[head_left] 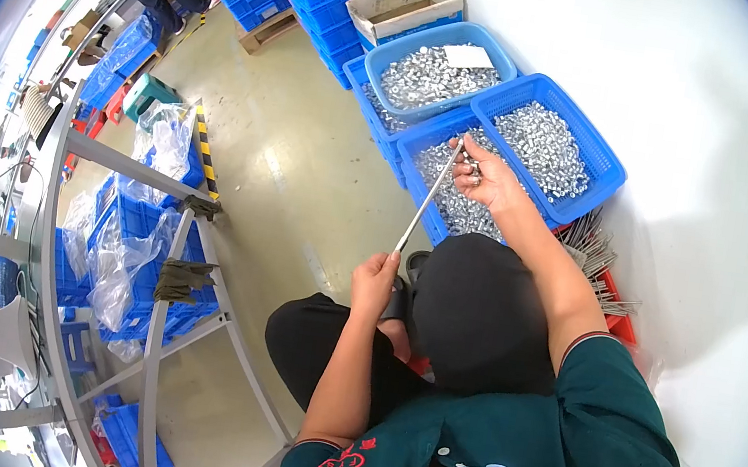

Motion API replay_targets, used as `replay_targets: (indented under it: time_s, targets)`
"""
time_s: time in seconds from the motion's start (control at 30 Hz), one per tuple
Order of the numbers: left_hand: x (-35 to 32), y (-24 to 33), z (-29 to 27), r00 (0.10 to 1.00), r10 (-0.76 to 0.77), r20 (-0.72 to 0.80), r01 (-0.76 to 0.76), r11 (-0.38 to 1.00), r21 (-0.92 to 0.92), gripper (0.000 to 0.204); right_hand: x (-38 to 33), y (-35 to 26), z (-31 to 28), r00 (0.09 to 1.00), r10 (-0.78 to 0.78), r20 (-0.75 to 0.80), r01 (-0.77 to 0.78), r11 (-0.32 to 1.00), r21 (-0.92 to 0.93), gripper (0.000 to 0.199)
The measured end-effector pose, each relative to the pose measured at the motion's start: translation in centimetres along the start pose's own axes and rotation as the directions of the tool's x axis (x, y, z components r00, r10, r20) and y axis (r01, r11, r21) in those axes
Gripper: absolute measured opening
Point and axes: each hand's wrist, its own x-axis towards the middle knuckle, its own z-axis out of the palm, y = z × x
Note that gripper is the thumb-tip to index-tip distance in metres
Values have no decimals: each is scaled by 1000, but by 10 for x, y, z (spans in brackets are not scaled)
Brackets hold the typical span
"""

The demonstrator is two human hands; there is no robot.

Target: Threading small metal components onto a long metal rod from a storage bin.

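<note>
We are noting a white wall (713,205) rising along the right side and a glossy beige floor (307,167) reflecting light in pale streaks. Yellow-and-black tape (206,153) is marking the floor; at left, a grey metal frame (130,167) is standing before a brightly lit area.

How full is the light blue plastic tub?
The tub isn't empty: many small silver metal pieces lie inside. I can't tell how deep.

The rod (428,200) and pieces (542,147) look shiny metal, the basket (607,165) plastic.
</note>
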Motion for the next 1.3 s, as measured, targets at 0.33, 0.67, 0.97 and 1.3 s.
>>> replay_targets:
  time_s: [0.33,0.67,0.97,1.3]
  targets:
    - [2,-2,3,999,-11,40,17,989,-150,36,-9,-8,22,989,-119,87,131,979,-155,27]
    - [4,8,10,941,-127,313,257,870,-420,34,-18,-23,20,949,-284,137,314,823,-473,26]
    - [5,7,28,990,95,-106,-82,990,119,34,-18,-32,21,933,-359,3,260,669,-697,26]
    - [8,18,13,893,-168,418,364,815,-450,34,-21,-36,27,942,-246,227,323,846,-424,28]
